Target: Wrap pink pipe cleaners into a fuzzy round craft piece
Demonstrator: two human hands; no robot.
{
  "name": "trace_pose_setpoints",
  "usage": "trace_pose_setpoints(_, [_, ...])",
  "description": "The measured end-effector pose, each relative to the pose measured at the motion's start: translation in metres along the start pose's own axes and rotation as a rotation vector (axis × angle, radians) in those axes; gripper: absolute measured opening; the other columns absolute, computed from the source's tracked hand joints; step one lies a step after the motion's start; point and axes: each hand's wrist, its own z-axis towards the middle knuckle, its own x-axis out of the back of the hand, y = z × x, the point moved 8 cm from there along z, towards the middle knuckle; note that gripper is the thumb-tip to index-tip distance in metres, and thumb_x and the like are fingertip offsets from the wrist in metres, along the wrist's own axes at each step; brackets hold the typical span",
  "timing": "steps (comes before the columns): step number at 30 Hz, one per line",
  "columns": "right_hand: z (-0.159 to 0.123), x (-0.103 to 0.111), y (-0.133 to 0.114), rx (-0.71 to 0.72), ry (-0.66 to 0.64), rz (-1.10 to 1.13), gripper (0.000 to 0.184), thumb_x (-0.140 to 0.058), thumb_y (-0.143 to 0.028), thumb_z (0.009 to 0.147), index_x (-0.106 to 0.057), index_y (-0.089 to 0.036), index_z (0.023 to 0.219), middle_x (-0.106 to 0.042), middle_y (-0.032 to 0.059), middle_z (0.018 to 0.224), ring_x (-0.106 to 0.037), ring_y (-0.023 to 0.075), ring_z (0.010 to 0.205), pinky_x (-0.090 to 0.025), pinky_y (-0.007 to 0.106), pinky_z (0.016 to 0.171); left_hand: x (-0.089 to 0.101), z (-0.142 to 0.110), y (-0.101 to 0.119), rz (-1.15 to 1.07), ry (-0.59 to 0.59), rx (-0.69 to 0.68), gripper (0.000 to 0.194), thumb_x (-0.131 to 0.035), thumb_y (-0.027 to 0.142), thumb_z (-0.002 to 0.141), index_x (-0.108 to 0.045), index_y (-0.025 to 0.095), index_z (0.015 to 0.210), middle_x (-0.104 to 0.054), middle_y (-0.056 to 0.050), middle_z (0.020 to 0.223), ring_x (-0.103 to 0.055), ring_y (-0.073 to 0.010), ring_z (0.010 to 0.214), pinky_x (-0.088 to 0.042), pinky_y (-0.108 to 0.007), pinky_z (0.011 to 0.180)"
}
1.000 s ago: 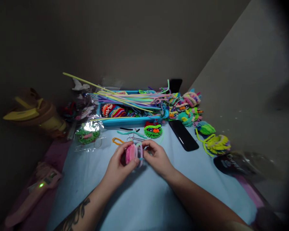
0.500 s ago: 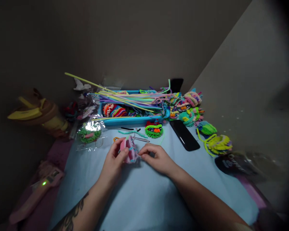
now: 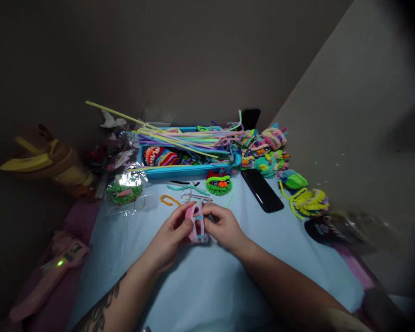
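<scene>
My left hand (image 3: 171, 235) grips a small pink and lilac pipe-cleaner piece (image 3: 199, 226) with light blue strips across it, thumb on the near side. On the piece's right edge, my right hand (image 3: 226, 229) is closed, fingertips pinching it; a pale strand sticks out under those fingers. Just beyond the hands lie small metal scissors (image 3: 186, 195) and a bent orange pipe cleaner (image 3: 168, 200). Behind them is a teal pipe cleaner (image 3: 186, 188), with a green and red pipe-cleaner figure (image 3: 218, 184) to its right.
A blue tray (image 3: 186, 172) heaped with long pastel pipe cleaners (image 3: 180, 138) stands at the back. To the right are a black phone (image 3: 263, 191), several colourful figures (image 3: 309, 203) and a cup on its side (image 3: 332, 230). Bagged green work (image 3: 124, 193) and a pink device (image 3: 60, 263) are leftward.
The pink and lilac piece has moved right and turned so its strips face me. My right hand has come in closer against it. The orange pipe cleaner now shows fully.
</scene>
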Motion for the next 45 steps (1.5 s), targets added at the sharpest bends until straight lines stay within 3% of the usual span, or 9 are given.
trace_pose_setpoints(5, [0.001, 0.004, -0.007, 0.032, 0.059, 0.008, 0.011, -0.066, -0.027, 0.077, -0.065, -0.020, 0.068, -0.064, 0.0015, 0.072, -0.059, 0.0144, 0.070, -0.048, 0.027, 0.069, 0.001, 0.000, -0.003, -0.009, 0.034, 0.013, 0.054, -0.076, 0.043, 0.071, -0.060, 0.023, 0.118, -0.060, -0.010, 0.120, -0.061, -0.0193, 0.087, -0.052, -0.030, 0.071])
trace_pose_setpoints(11, [0.000, 0.004, -0.004, -0.004, 0.065, 0.017, 0.021, -0.069, -0.032, 0.075, -0.062, -0.019, 0.061, -0.057, -0.0005, 0.063, -0.053, 0.0123, 0.062, -0.043, 0.025, 0.060, 0.006, 0.002, 0.005, 0.124, 0.088, -0.146, 0.055, -0.076, 0.040, 0.071, -0.057, 0.021, 0.119, -0.060, -0.009, 0.116, -0.059, -0.0193, 0.093, -0.050, -0.026, 0.075])
trace_pose_setpoints(14, [0.001, 0.002, 0.003, -0.063, 0.051, 0.057, 0.025, -0.070, -0.037, 0.074, -0.062, -0.018, 0.059, -0.056, -0.0004, 0.061, -0.052, 0.0126, 0.061, -0.043, 0.025, 0.059, 0.006, 0.002, 0.008, 0.142, 0.101, -0.161, 0.056, -0.076, 0.040, 0.070, -0.057, 0.020, 0.119, -0.061, -0.009, 0.117, -0.059, -0.0205, 0.095, -0.050, -0.027, 0.076])
trace_pose_setpoints(18, [0.002, -0.003, 0.012, -0.141, 0.003, 0.145, 0.023, -0.068, -0.037, 0.075, -0.065, -0.019, 0.063, -0.060, 0.0009, 0.067, -0.054, 0.0139, 0.067, -0.045, 0.026, 0.064, 0.002, 0.001, 0.007, 0.080, 0.080, -0.074, 0.057, -0.078, 0.036, 0.068, -0.057, 0.020, 0.119, -0.060, -0.011, 0.121, -0.061, -0.0215, 0.096, -0.051, -0.028, 0.074])
trace_pose_setpoints(23, [-0.001, -0.012, 0.028, -0.361, -0.138, 0.370, 0.019, -0.072, -0.035, 0.071, -0.067, -0.018, 0.079, -0.063, -0.0007, 0.071, -0.057, 0.0118, 0.065, -0.046, 0.025, 0.064, 0.006, 0.002, 0.010, 0.015, 0.094, -0.055, 0.051, -0.076, 0.034, 0.071, -0.058, 0.022, 0.116, -0.060, -0.007, 0.116, -0.060, -0.0177, 0.089, -0.051, -0.025, 0.069])
trace_pose_setpoints(29, [-0.005, -0.011, 0.037, -0.513, -0.240, 0.492, 0.028, -0.077, -0.037, 0.067, -0.058, -0.016, 0.067, -0.052, -0.0054, 0.056, -0.044, 0.0056, 0.048, -0.034, 0.018, 0.046, 0.007, 0.002, 0.007, 0.029, 0.091, 0.002, 0.050, -0.079, 0.031, 0.067, -0.059, 0.022, 0.113, -0.059, -0.005, 0.107, -0.057, -0.0138, 0.081, -0.049, -0.022, 0.064])
trace_pose_setpoints(32, [-0.005, -0.011, 0.040, -0.551, -0.210, 0.539, 0.034, -0.078, -0.042, 0.066, -0.056, -0.016, 0.068, -0.050, -0.0068, 0.052, -0.039, 0.0044, 0.041, -0.028, 0.017, 0.040, 0.005, 0.002, 0.002, 0.048, 0.060, 0.022, 0.048, -0.078, 0.032, 0.069, -0.060, 0.024, 0.113, -0.060, -0.004, 0.105, -0.057, -0.0140, 0.082, -0.048, -0.022, 0.066])
trace_pose_setpoints(41, [-0.008, -0.017, 0.038, -0.572, 0.037, 0.703, 0.034, -0.080, -0.039, 0.062, -0.055, -0.016, 0.068, -0.053, -0.0065, 0.053, -0.044, 0.0041, 0.040, -0.033, 0.016, 0.038, 0.001, 0.004, 0.002, 0.163, 0.003, -0.055, 0.046, -0.076, 0.034, 0.072, -0.059, 0.021, 0.113, -0.063, -0.004, 0.100, -0.058, -0.0153, 0.085, -0.047, -0.024, 0.072])
trace_pose_setpoints(45, [-0.014, -0.020, 0.041, -0.682, 0.030, 0.722, 0.029, -0.079, -0.033, 0.061, -0.056, -0.017, 0.068, -0.051, -0.0072, 0.048, -0.040, 0.0039, 0.037, -0.025, 0.015, 0.035, 0.006, 0.006, 0.007, 0.200, 0.049, -0.111, 0.052, -0.078, 0.034, 0.069, -0.057, 0.020, 0.114, -0.063, -0.004, 0.100, -0.057, -0.0155, 0.084, -0.047, -0.025, 0.072])
